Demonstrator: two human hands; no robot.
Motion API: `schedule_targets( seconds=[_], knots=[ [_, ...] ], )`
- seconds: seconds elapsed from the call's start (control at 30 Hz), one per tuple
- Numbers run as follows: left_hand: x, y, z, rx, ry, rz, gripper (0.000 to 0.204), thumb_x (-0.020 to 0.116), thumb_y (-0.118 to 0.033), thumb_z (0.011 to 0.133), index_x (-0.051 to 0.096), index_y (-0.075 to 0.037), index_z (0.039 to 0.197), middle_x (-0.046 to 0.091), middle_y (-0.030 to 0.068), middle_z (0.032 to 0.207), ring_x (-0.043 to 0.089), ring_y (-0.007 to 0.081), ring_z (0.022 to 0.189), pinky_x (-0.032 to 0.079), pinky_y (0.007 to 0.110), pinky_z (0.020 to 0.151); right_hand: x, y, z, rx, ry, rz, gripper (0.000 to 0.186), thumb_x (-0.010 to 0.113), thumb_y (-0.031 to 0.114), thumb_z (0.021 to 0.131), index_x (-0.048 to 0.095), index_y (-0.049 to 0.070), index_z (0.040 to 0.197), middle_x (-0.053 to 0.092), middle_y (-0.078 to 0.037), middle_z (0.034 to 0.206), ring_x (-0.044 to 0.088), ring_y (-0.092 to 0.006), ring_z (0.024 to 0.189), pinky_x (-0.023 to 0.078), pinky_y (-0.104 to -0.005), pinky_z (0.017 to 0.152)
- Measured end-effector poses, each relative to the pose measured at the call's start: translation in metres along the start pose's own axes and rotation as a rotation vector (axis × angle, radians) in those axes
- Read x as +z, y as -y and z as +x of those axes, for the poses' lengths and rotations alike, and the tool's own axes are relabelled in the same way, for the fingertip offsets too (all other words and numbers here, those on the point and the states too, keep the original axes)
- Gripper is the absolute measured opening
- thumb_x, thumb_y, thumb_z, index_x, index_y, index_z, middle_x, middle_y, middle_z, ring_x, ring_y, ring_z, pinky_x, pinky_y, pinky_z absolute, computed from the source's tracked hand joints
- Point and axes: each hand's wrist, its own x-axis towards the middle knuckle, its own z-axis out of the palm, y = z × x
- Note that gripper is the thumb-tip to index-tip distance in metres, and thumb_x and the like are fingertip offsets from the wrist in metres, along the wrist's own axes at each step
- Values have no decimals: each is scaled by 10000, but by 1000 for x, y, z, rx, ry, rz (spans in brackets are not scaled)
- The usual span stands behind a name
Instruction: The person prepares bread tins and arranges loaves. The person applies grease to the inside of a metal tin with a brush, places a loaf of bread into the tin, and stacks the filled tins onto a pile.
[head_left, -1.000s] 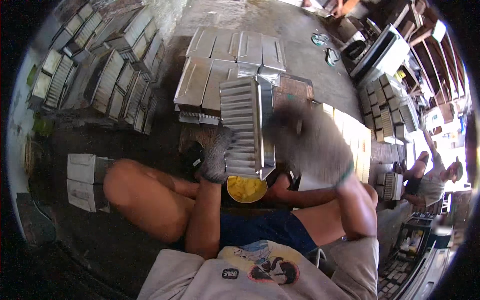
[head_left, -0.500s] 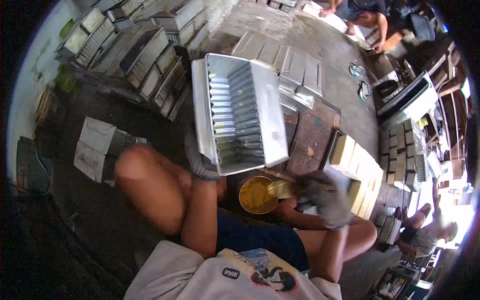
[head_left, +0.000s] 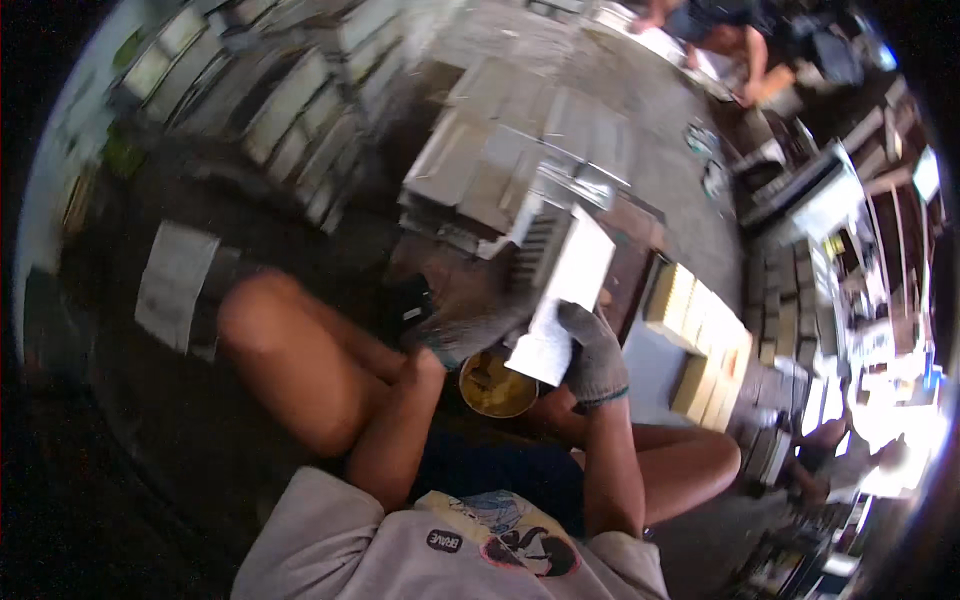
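Both my hands wear grey knit gloves. My left hand (head_left: 470, 335) grips the near left edge of a ribbed metal tray (head_left: 562, 290), which is tilted on its side in front of me. On the tray's near right edge my right hand (head_left: 592, 352) is closed. Just below the tray, between my bare knees, sits a small round bowl of yellow liquid (head_left: 495, 385). A black box (head_left: 405, 305) lies on the floor just left of my left hand.
Several grey metal trays (head_left: 480, 170) lie flat on the floor ahead, more lean in rows at the upper left (head_left: 290, 110). Stacks of pale yellow blocks (head_left: 700, 330) stand to my right. Another person (head_left: 740, 50) crouches at the far upper right.
The tray has turned from broad face up to edge-on and come lower. My right hand left the bowl area and took hold of the tray. The view swung left.
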Motion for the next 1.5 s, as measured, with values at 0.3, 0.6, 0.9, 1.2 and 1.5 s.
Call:
schedule_targets(
  seconds=[0.3, 0.6, 0.9, 1.2, 1.5],
  knots=[
    [31, -16, 13, 120, -115, -245, 852, 790, -278, 901, 353, -16, 1583, 563, 137, 1457, 503, 218, 1337, 431, 332, 1111, 6, 20, 19, -512, -97, -567, 674, 656, 139, 1019, 341, -64, 1579, 481, -185, 1526, 503, -246, 1325, 435, -372, 1109],
    [-63, -178, -37, 639, -681, -19, 907, 833, -289, 667, 478, 15, 1445, 609, 258, 1337, 608, 327, 1245, 479, 427, 1071, 151, 132, -47, -658, 162, -541, 629, 435, 324, 1098, 284, 23, 1630, 376, -263, 1619, 421, -413, 1461, 328, -522, 1225],
    [-307, -236, -279, -344, -1184, 1748, 925, 905, -331, 662, 514, -177, 1487, 640, 261, 1297, 638, 419, 1204, 523, 513, 1025, 61, 180, -41, -531, 128, -685, 608, 410, 365, 1096, 353, 22, 1596, 436, -229, 1564, 484, -360, 1378, 390, -486, 1168],
    [-420, -163, -280, -882, -617, 1488, 1129, 929, -304, 642, 365, -166, 1610, 493, 237, 1546, 512, 429, 1386, 458, 487, 1144, -38, 205, -48, -373, -63, -889, 597, 482, 368, 1066, 456, 18, 1550, 570, -191, 1456, 595, -261, 1254, 467, -405, 1092],
    [-156, -209, -51, 243, -517, 1094, 734, 746, -72, 873, 461, -53, 1549, 615, 165, 1435, 619, 277, 1275, 487, 394, 1094, -56, 222, -82, -413, 213, -994, 668, 695, 398, 999, 508, -9, 1494, 641, -149, 1373, 626, -217, 1221, 460, -364, 1075]
  ],
)
